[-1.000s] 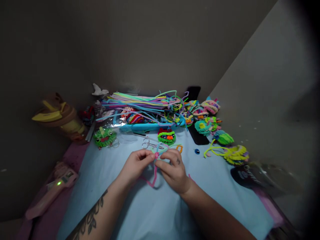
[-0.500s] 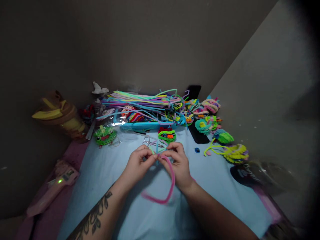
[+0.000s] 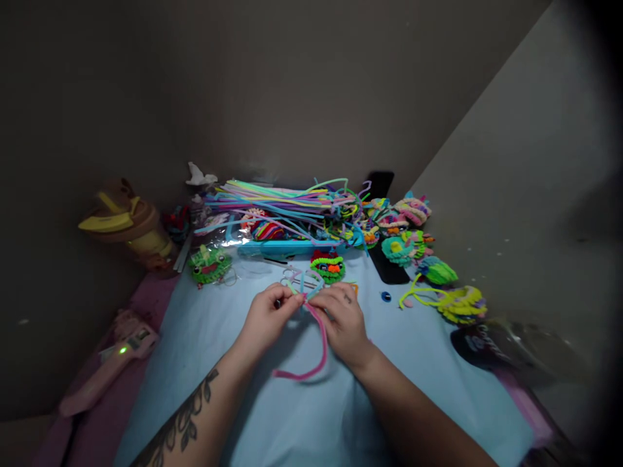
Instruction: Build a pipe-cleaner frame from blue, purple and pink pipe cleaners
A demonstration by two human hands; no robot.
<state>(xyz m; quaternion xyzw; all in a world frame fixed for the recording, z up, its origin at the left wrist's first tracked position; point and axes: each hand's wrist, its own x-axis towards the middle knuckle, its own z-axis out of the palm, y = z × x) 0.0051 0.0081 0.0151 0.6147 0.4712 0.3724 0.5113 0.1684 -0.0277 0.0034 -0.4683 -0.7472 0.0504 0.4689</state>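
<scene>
My left hand (image 3: pixel 275 314) pinches the crossing point of several bent pipe cleaners in pale green, blue and lilac, held above the blue cloth. From that crossing a pink pipe cleaner (image 3: pixel 323 347) curves down toward me, its free end pointing left. My right hand (image 3: pixel 343 323) is closed by the same join, fingers bent over the pink pipe cleaner near its top; the fingertips are partly hidden. The lilac and blue loops (image 3: pixel 311 280) stand up beyond my fingers. Just behind them lie small scissors (image 3: pixel 287 275), partly covered, and a green and red pipe-cleaner figure (image 3: pixel 328 266).
A bundle of loose pipe cleaners (image 3: pixel 277 194) lies along the back. Finished pipe-cleaner pieces (image 3: pixel 413 246) line the right side, with a black phone-like slab (image 3: pixel 389 264). A brown and yellow tumbler (image 3: pixel 141 227) and a pink device with a green light (image 3: pixel 114 366) are at left.
My right hand has rolled over, its back now turned up and fingers lower. The pink pipe cleaner's curve has narrowed and shifted left. The whole view has moved slightly.
</scene>
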